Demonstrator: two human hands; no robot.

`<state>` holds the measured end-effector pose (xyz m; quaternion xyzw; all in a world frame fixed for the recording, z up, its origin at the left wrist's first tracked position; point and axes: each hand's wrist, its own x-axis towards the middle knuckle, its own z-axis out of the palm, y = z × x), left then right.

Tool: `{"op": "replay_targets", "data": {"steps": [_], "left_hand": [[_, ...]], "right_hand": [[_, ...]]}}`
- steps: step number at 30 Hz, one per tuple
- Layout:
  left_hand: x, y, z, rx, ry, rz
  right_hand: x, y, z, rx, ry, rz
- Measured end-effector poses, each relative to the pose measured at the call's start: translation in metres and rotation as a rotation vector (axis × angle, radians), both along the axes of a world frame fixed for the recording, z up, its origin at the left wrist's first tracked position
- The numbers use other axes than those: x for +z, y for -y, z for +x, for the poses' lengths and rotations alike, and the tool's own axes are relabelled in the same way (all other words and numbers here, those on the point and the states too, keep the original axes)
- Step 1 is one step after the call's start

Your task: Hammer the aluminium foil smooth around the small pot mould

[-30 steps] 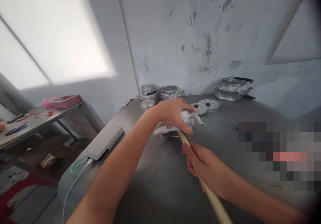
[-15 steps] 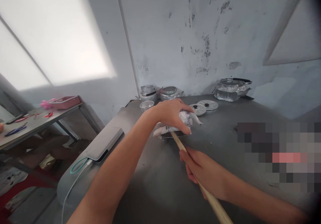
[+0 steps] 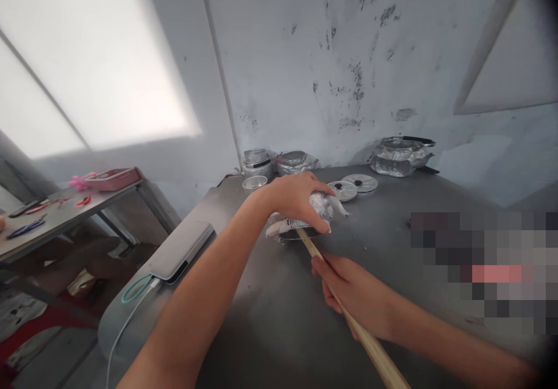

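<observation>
Left hand [image 3: 300, 198] is clamping down over a foil bundle [image 3: 324, 204] mid-table | right hand [image 3: 355, 293] is gripping a wooden stick [image 3: 378, 355] (tip meeting the bundle) | grey table [image 3: 270, 325] is sitting against a stained wall [image 3: 349, 57]

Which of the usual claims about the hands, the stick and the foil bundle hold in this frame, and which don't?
1. The left hand clasps the bundle from above. True.
2. The right hand is empty. False: its fingers are closed around a wooden stick.
3. The stick's far end reaches the bundle's near side. True.
4. Two round lids lie on the table beyond the bundle. True.
5. The grey device lies at the table's right edge. False: it lies at the left edge, with a cable plugged in.
</observation>
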<state>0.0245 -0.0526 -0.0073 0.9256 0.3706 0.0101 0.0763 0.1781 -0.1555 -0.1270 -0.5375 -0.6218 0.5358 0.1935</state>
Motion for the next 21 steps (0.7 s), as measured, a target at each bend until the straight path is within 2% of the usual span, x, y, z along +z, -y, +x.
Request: {"op": "replay_targets", "data": {"steps": [7,12,21], "left_hand": [[-0.0007,0.0009,0.0004,0.026,0.009,0.000],[0.0001,-0.0005,-0.0012,0.008,-0.003,-0.008],[-0.0005,-0.0001,-0.0007,0.013,0.010,0.001]], "right_hand": [[0.0020,0.0016,0.0007,-0.044,-0.054,0.111],[-0.0024,-0.0001,0.0014,0.003,-0.005,0.019],[0.0007,0.0020,0.0008,-0.010,-0.042,0.078]]}}
